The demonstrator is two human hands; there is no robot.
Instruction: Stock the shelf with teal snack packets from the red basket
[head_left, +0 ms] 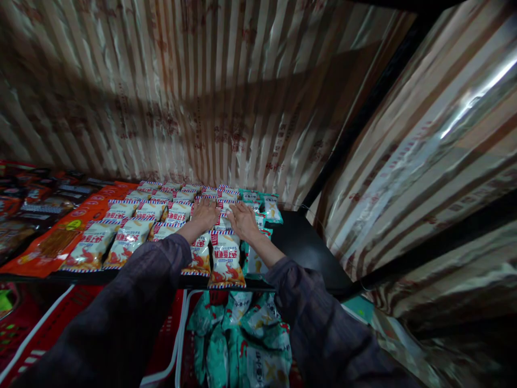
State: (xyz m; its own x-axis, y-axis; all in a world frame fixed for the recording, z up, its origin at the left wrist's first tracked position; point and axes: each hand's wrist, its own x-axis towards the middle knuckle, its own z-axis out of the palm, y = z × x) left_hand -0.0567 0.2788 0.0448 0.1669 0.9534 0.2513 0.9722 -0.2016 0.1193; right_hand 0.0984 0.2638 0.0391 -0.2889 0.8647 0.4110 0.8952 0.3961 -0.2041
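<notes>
Rows of white snack bags (pixel 226 258) with red lettering and striped edges lie on a dark shelf. My left hand (pixel 205 214) rests palm down on bags in the middle rows, its fingers extended. Just to its right, my right hand (pixel 244 220) lies over the right edge of the white rows, fingers apart and touching a white bag (pixel 223 221) between the two hands. Green snack bags (pixel 271 208) form a column at the right end, partly hidden by my right hand and forearm. Neither hand has a bag lifted.
Orange packets (pixel 60 242) and darker packets lie to the left. Below the shelf, a red basket (pixel 180 350) holds green bags (pixel 262 345); another red basket (pixel 161 345) stands beside it. Black shelf surface (pixel 302 248) shows at right, near a black post (pixel 335 156) and striped sheeting (pixel 226 108).
</notes>
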